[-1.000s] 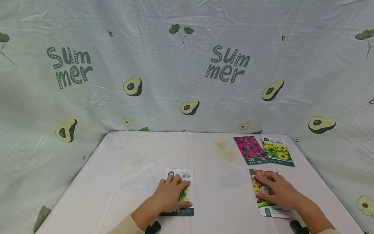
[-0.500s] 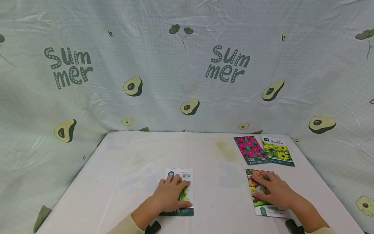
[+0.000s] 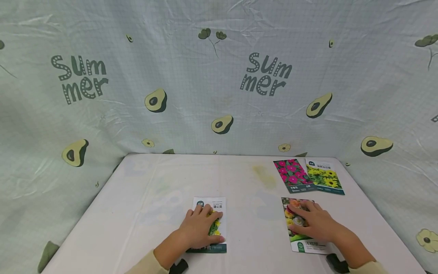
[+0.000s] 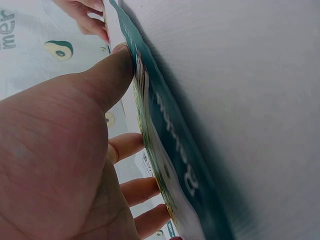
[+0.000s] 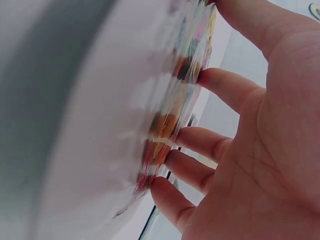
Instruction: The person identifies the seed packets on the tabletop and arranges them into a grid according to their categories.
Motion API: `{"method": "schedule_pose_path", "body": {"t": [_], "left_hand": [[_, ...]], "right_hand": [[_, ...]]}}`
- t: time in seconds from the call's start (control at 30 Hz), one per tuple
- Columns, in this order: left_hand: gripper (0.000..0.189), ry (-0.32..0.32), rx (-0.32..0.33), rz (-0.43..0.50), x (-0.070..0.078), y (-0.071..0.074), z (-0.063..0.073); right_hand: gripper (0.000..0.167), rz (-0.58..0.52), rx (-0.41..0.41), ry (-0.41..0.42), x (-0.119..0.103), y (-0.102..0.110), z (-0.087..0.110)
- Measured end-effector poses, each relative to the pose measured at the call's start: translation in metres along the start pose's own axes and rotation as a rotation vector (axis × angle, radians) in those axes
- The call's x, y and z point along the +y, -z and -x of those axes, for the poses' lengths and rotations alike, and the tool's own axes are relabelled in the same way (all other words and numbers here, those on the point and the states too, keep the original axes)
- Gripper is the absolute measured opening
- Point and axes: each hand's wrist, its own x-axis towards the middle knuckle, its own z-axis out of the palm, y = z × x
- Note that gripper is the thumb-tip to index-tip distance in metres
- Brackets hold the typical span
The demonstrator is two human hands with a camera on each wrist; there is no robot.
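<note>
A flower seed packet with yellow blooms lies flat near the table's front middle. My left hand rests on it with fingers spread; in the left wrist view the thumb and fingertips touch the face of the packet. To the right lies another seed packet printed with orange, yellow and white flowers and a white lower band. My right hand presses on it, fingers spread and fairly straight. In the right wrist view these fingertips touch the glossy front of the packet.
Behind my right hand lie a pink-flowered packet and a yellow-flowered packet, side by side with edges overlapping. They sit near the back right corner of the white table. A curtain printed with avocados hangs behind.
My right hand has slid to the left, and the multicoloured flower packet has moved with it along the table. The left hand and its packet have stayed put.
</note>
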Motion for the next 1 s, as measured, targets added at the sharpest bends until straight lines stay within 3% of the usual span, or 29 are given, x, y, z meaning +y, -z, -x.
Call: {"method": "schedule_pose_path", "body": {"t": [1.0], "left_hand": [[0.075,-0.011,-0.004,0.023,0.001,0.001,0.000]], "right_hand": [[0.082,0.006,0.010,0.034,-0.030,-0.009,-0.013]]}}
